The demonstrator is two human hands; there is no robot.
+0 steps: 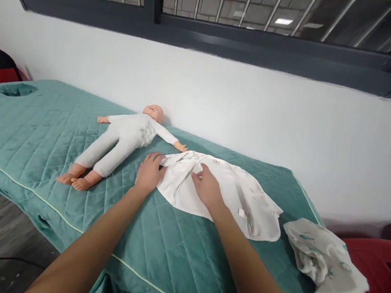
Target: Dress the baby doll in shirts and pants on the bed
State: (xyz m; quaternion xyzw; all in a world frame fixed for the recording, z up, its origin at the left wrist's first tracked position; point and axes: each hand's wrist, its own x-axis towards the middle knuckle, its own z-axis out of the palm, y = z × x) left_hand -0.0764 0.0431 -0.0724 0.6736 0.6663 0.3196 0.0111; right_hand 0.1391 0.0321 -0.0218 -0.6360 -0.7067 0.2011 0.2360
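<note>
Centrally, the left hand (149, 172) rests at the left edge of a white, lightly printed cloth garment (226, 181), its grip undeterminable; the right hand (208, 187) is loosely open over the middle, thumb and forefinger parted. Uneven pulling could bunch the thin fabric. Leftward, a doll in a white bodysuit (128, 128) has one arm beside the garment and could be snagged. Rightward, a crumpled, green-patterned white cloth (334, 270) could slip off the green quilted bed cover (172, 241) if nudged.
</note>
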